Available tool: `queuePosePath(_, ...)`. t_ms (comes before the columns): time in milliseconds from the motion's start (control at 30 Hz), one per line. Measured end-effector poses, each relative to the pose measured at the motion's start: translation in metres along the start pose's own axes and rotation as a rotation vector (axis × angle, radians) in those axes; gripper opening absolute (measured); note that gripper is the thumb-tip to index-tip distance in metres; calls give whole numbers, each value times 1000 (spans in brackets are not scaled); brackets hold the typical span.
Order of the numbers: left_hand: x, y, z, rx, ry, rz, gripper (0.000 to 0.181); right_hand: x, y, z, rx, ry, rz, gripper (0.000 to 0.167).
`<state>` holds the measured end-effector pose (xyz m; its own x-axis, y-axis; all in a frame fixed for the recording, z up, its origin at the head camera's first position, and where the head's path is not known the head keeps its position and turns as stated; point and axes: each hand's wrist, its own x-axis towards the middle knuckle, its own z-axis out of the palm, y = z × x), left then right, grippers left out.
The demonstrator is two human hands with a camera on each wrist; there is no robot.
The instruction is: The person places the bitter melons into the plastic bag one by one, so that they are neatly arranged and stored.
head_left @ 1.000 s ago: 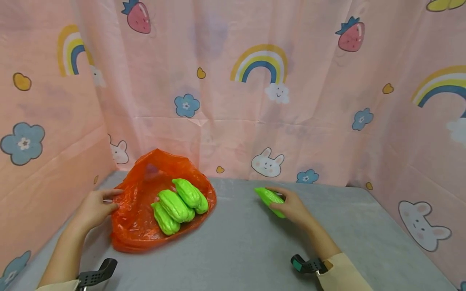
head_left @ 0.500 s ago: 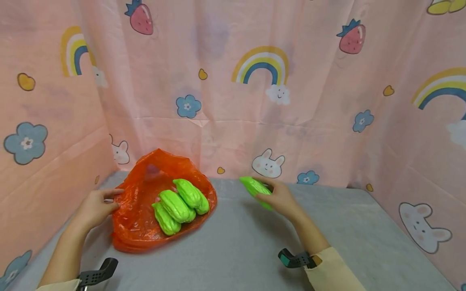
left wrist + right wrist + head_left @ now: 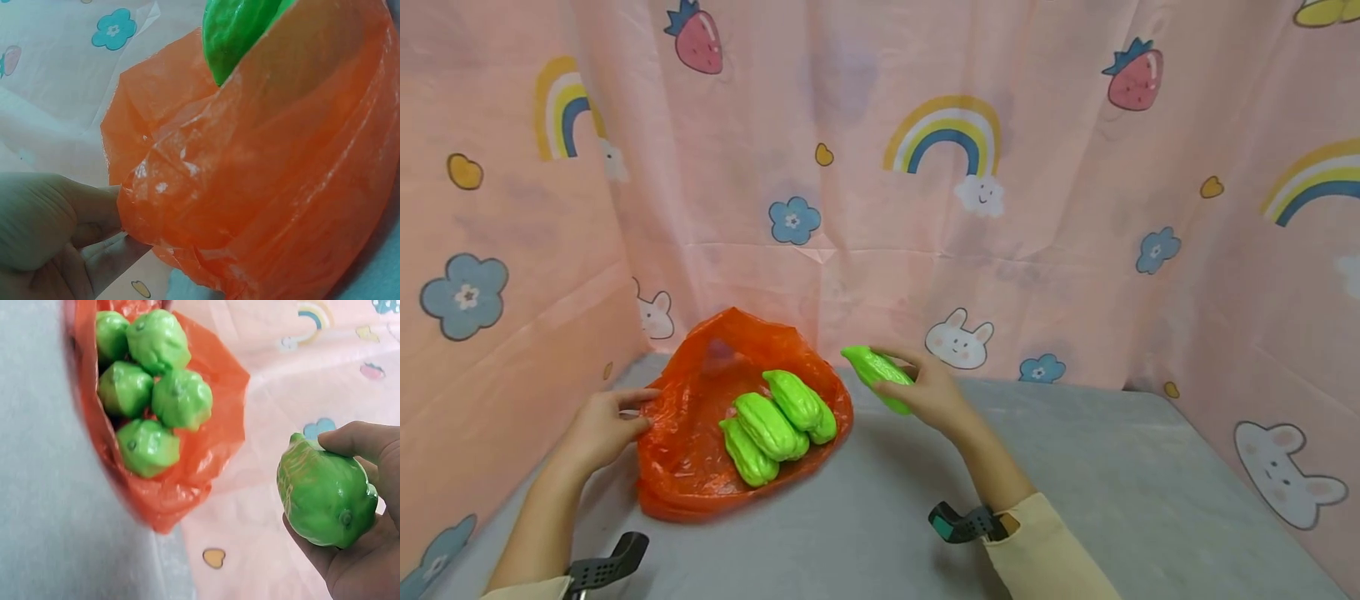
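Observation:
An orange-red plastic bag (image 3: 681, 462) lies on the table with its mouth spread open. Several bright green, ridged bitter melons (image 3: 767, 425) are bunched inside it. At the bag's left edge my left hand (image 3: 601, 429) pinches the thin plastic between thumb and fingers; the left wrist view shows the bag's rim (image 3: 134, 212) in that pinch. My right hand (image 3: 936, 392) grips another bitter melon (image 3: 880, 375), raised above the table just right of the bag. In the right wrist view, thumb and fingers wrap the sides of this bitter melon (image 3: 328, 494), its stem end facing the camera.
A grey cloth-covered table (image 3: 1112, 483) spreads under everything. Pink printed curtain (image 3: 1045, 292) encloses the back and both sides. Black wrist mounts (image 3: 966, 525) stick out from both forearms.
My right hand has carried its bitter melon leftward and slightly up, from the table's middle to near the bag. The left hand keeps its hold on the bag's edge.

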<state>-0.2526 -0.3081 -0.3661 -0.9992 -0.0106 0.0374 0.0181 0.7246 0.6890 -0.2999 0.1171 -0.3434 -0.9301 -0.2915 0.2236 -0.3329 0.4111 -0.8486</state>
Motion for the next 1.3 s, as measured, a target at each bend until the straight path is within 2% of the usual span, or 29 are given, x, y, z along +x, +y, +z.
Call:
queuePosePath(200,0,-1,1,-4,5,5,43,11,-17,14,36,-32,-60,50)
queuePosePath(533,0,-2,-1,2,1,10,43,27,-35,43,27,-88,-117,45)
queuePosePath(733,1,0,0,3,-2,-4,43,30,-39,62,18,-119,-121,44)
queuePosePath(1033,1,1,2,7,-4,-10,44,33,-43,87,-41,-101,-111,43)
queuePosePath(1300,1,2,1,7,-1,-17,44,39,-49,101,-80,-103,-114,42)
